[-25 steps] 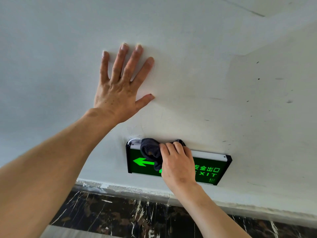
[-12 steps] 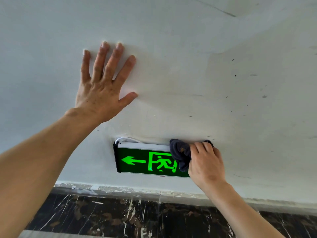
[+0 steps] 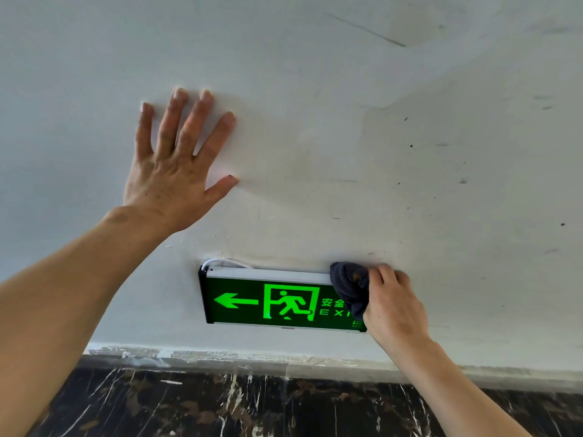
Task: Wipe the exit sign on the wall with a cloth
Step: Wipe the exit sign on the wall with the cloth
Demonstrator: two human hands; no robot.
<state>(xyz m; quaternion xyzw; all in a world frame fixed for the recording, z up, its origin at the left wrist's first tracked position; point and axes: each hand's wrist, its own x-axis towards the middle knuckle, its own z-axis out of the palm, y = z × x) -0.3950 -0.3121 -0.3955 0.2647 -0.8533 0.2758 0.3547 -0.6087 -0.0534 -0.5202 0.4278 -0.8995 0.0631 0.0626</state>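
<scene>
A lit green exit sign (image 3: 268,299) hangs low on the white wall (image 3: 347,137), showing a left arrow, a running figure and part of the word EXIT. My right hand (image 3: 392,305) grips a bunched dark grey cloth (image 3: 350,283) and presses it on the sign's right end, covering the last letters. My left hand (image 3: 176,165) lies flat on the wall above and left of the sign, fingers spread, holding nothing.
A white cable (image 3: 220,263) loops out behind the sign's top left corner. Below the wall runs a dark marbled skirting band (image 3: 252,402) with a chipped paint edge. The wall carries small dark marks on the right.
My right hand has slid the cloth from the sign's left part across to its right end, uncovering the arrow and the running figure. My left hand has stayed on the wall.
</scene>
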